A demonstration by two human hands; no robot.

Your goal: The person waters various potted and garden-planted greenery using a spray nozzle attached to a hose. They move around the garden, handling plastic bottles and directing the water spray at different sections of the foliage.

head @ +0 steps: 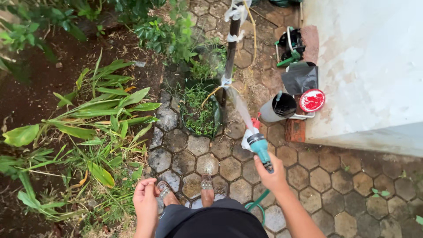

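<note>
My right hand [272,175] grips a teal hose spray nozzle [258,146], and a green hose [256,202] trails down from it. A jet of water [238,104] leaves the nozzle toward a dark pot of small green weeds [199,110] beside an upright pole [231,44]. My left hand [146,198] hangs low at my side with its fingers loosely curled and nothing in it, next to my sandalled feet [207,185].
Hexagonal paving stones [328,178] cover the ground, wet near the pot. Leafy plants [101,110] in dark soil fill the left. By the white wall [365,66] stand a grey bucket [277,107], a red round lid [312,100], a black bag [300,77] and a small hose reel [291,46].
</note>
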